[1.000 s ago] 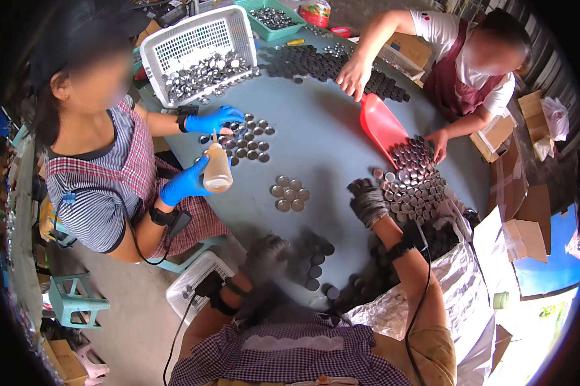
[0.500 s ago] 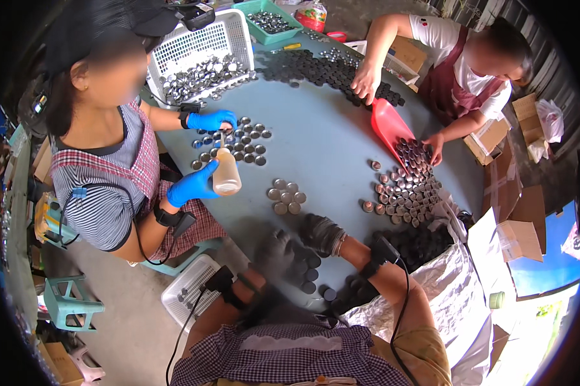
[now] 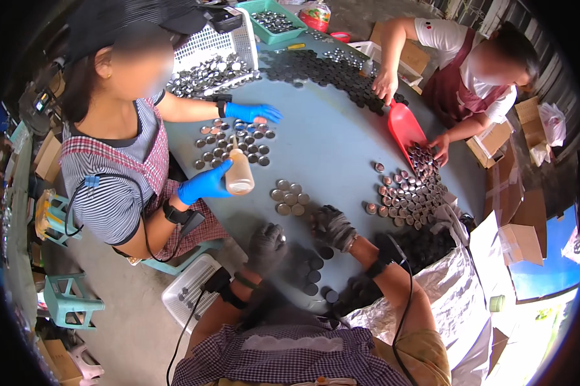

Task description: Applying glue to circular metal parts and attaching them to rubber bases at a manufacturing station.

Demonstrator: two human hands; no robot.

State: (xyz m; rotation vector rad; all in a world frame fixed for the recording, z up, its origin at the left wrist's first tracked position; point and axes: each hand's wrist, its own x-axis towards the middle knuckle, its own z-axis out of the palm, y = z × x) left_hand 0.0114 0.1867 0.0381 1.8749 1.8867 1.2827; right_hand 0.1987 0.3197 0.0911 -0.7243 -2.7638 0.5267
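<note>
My left hand (image 3: pixel 266 248), in a grey glove, is closed near the table's front edge with a small shiny metal cap (image 3: pixel 281 238) at its fingertips. To its right my right hand (image 3: pixel 334 228), also gloved, has its fingers curled; whatever they may hold is hidden. Just beyond both hands a small cluster of silver metal caps (image 3: pixel 290 198) lies flat on the table. Several round black pieces (image 3: pixel 312 275) sit between my forearms, and one lone black piece (image 3: pixel 327 253) is just below my right hand.
A blue-gloved person on the left holds a squeeze bottle (image 3: pixel 239 172) beside rows of caps (image 3: pixel 250 149). Across the table, another person handles a red scoop (image 3: pixel 406 130) above piled caps (image 3: pixel 407 196). A white sack (image 3: pixel 425 289) borders my right forearm.
My right hand has shifted slightly away and right; my left is less blurred, its cap now visible. The blue-gloved person's far hand has left the bottle and spread over the caps. The scoop moved right.
</note>
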